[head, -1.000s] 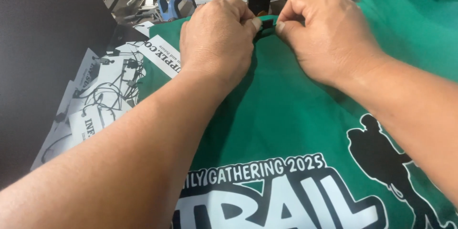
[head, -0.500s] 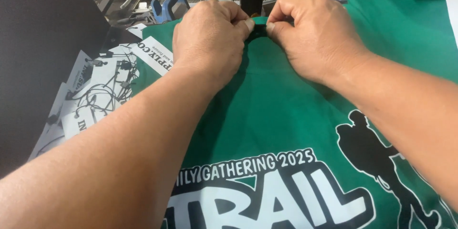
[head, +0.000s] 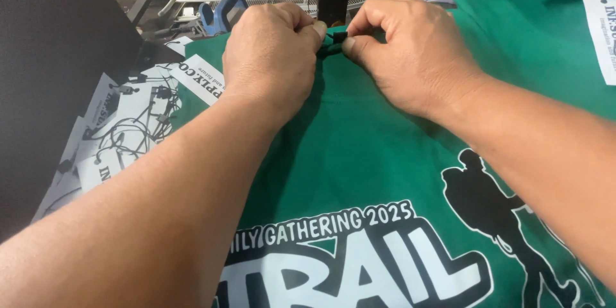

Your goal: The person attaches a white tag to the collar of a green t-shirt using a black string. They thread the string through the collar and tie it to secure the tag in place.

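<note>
Two hands [head: 273, 58] [head: 410, 58] on smooth green shirt [head: 359, 154]

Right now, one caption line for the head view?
Both hands pinch the green printed shirt at its top edge.

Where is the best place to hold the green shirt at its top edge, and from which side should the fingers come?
Grip the collar edge of the green shirt, at the centre of its far end. It lies flat with the print toward the wearer, so come from above, pinching from both sides. The left hand and right hand already pinch there, fingertips almost meeting around a small dark tag.
</note>
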